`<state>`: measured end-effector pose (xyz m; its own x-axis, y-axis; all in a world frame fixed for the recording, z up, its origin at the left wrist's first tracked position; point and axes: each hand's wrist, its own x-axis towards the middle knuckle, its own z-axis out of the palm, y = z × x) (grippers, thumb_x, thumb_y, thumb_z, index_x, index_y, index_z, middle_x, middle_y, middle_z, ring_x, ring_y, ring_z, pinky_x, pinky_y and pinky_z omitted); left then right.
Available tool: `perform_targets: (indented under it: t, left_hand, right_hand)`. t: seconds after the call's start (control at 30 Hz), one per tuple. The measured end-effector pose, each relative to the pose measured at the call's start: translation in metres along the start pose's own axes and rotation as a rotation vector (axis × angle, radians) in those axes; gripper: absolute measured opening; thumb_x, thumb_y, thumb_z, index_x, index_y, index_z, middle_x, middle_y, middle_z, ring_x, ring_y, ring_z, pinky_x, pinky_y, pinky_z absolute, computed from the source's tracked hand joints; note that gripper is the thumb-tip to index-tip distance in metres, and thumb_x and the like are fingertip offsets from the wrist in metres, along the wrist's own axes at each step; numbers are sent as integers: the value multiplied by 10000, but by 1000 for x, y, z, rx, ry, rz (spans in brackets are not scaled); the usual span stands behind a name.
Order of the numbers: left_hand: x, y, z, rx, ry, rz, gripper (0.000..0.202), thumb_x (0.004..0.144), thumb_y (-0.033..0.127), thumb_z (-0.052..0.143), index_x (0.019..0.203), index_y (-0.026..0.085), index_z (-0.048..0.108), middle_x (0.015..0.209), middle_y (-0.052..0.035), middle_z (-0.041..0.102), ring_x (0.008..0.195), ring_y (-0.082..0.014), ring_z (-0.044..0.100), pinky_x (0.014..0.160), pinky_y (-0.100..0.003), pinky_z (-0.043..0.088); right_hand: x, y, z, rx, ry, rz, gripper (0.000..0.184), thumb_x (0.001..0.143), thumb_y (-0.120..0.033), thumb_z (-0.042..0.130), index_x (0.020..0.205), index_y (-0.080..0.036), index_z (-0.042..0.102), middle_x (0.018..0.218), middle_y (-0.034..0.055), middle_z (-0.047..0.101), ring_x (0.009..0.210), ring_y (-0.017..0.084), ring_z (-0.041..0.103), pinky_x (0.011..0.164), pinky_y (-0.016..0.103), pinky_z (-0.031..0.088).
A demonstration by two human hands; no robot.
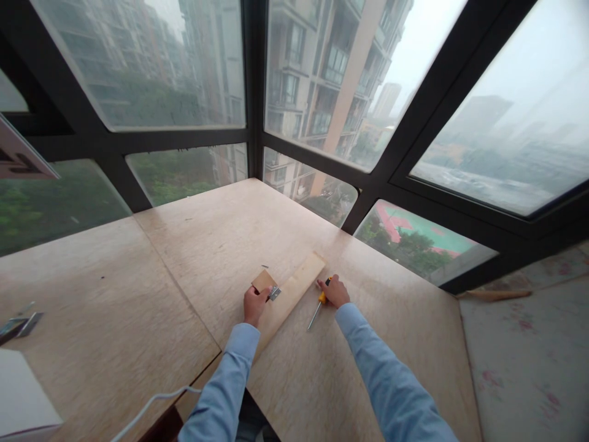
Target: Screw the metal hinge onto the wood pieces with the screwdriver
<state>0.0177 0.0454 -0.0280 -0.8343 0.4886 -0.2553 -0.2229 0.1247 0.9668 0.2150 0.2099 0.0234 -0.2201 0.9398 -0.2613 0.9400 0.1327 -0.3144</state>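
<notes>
A long pale wooden board lies slantwise on the plywood table. A small brown wood block sits at its left side, joined by a small metal hinge. My left hand rests closed against the block and hinge, thumb near the hinge. My right hand is closed around the yellow handle of a screwdriver, whose metal shaft points down-left along the table beside the board. Both arms wear light blue sleeves.
Dark-framed windows wrap the far side of the table. Several small metal pieces lie at the far left, above a white object. A white cable runs off the near edge. A patterned surface lies at right.
</notes>
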Motion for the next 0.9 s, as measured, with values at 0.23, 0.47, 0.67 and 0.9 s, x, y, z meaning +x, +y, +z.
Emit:
perform_targets:
  t: [0.23, 0.47, 0.67, 0.9]
  left_hand:
    - [-2, 3, 0, 4, 23, -11, 292, 559, 263, 774, 787, 92, 709, 771, -112, 730, 681, -206, 673, 555, -242, 493]
    - [-6, 8, -1, -22, -17, -39, 304, 583, 323, 756, 775, 94, 699, 743, -93, 715, 617, -185, 650, 521, -244, 470]
    - [-7, 15, -1, -137, -67, -145, 238, 597, 281, 739, 730, 97, 667, 673, -67, 690, 565, -170, 631, 512, -258, 489]
    - [-4, 20, 0, -185, -106, -239, 131, 649, 202, 691, 720, 109, 632, 578, -29, 638, 477, -143, 589, 461, -245, 473]
  right_hand:
    - [-32, -21, -18, -18, 164, -185, 564, 982, -474, 411, 1397, -94, 371, 1313, 247, 535, 1233, 313, 535, 902, 366, 443]
    - [-76, -69, 7, 28, -39, -594, 254, 956, -394, 530, 1045, -199, 665, 926, 51, 714, 900, 170, 656, 764, 239, 425]
    - [-84, -100, 35, -8, -90, -680, 179, 939, -326, 554, 1000, -194, 658, 998, 63, 705, 927, 177, 643, 745, 245, 409]
    - [-82, -106, 37, -90, -106, -689, 157, 938, -304, 555, 997, -210, 666, 1039, 59, 679, 945, 167, 639, 745, 239, 410]
